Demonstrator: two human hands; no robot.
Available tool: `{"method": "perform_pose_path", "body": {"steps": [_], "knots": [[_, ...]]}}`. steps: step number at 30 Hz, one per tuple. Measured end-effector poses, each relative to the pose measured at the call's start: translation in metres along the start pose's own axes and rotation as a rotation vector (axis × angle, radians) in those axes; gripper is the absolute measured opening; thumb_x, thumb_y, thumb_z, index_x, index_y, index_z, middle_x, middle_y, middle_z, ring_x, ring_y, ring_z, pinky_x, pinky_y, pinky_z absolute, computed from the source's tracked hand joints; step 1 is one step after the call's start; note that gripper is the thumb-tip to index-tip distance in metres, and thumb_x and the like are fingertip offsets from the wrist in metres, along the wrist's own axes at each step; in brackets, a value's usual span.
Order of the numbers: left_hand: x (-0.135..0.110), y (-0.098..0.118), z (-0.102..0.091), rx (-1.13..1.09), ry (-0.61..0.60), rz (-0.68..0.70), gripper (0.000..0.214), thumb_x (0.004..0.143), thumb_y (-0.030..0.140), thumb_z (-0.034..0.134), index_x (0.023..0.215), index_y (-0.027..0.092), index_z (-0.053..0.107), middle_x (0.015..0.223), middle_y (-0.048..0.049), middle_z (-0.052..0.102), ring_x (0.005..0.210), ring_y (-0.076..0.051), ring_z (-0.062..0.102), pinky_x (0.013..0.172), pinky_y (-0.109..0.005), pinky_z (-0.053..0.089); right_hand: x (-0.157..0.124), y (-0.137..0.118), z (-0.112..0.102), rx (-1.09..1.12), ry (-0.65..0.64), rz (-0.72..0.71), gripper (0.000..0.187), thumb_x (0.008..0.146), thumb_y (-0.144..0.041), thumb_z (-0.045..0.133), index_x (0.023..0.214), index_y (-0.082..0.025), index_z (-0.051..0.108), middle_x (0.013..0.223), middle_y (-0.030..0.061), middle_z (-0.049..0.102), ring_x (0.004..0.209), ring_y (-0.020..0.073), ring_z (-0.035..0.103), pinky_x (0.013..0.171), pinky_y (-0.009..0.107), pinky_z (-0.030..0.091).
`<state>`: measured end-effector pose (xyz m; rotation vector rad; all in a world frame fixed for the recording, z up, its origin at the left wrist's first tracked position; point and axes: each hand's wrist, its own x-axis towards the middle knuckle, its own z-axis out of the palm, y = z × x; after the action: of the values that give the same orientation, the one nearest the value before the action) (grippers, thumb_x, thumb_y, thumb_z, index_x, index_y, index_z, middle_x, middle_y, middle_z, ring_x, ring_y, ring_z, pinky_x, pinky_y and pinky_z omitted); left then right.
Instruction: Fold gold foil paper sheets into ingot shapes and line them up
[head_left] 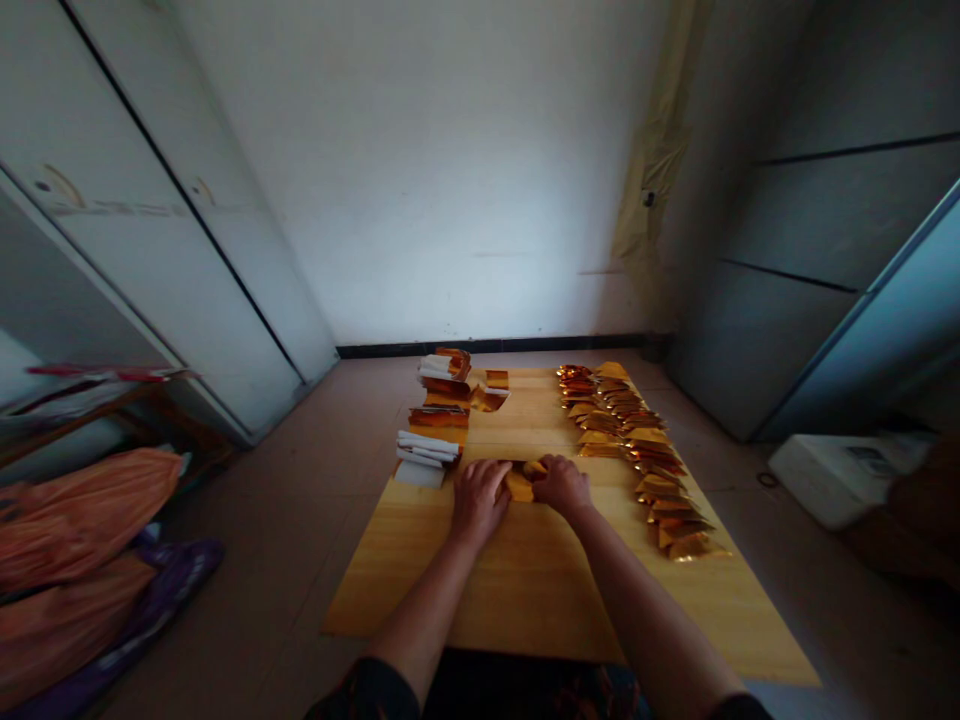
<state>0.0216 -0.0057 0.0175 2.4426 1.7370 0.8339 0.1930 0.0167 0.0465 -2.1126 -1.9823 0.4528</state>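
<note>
Gold paper (519, 488) is mid-board, btwn both hands. L hand (480, 500): fingers bent, close tog., gripping its left end. R hand (562, 487): fingers curled in, nearly closed on its right end. Wooden board (525, 590) runs on under forearms to near edge. Paper stacks (427, 447), gold & whitish, line far left edge, some apparently poking past. Folded gold pieces (660, 480) in overlapping rows follow right edge, far end to abt. mid-near. Wood strip shows btwn R hand & rows; wider stretch far of hands, btwn stacks & rows.
</note>
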Motion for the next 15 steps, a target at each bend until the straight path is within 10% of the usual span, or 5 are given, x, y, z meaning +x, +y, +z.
{"method": "perform_pose_path", "body": {"steps": [4,15], "knots": [[0.0,0.003,0.0,0.02,-0.023,0.012,0.019,0.08,0.022,0.058,0.093,0.031,0.069,0.122,-0.0029,0.056,0.116,-0.024,0.044,0.096,-0.043,0.037,-0.003,0.002,0.002,0.016,0.04,0.014,0.03,0.073,-0.026,0.054,0.102,-0.022,0.063,0.102,0.0075,0.066,0.095,0.0215,0.06,0.073,0.029,0.038],[0.0,0.004,-0.005,-0.01,-0.135,0.043,0.03,0.07,0.037,0.07,0.099,0.028,0.068,0.136,-0.004,0.047,0.125,-0.029,0.037,0.101,-0.049,0.032,0.001,0.012,0.014,0.192,0.185,-0.051,0.017,0.075,-0.022,0.054,0.088,-0.022,0.064,0.094,0.0021,0.064,0.079,0.0144,0.059,0.07,0.023,0.04]]}}
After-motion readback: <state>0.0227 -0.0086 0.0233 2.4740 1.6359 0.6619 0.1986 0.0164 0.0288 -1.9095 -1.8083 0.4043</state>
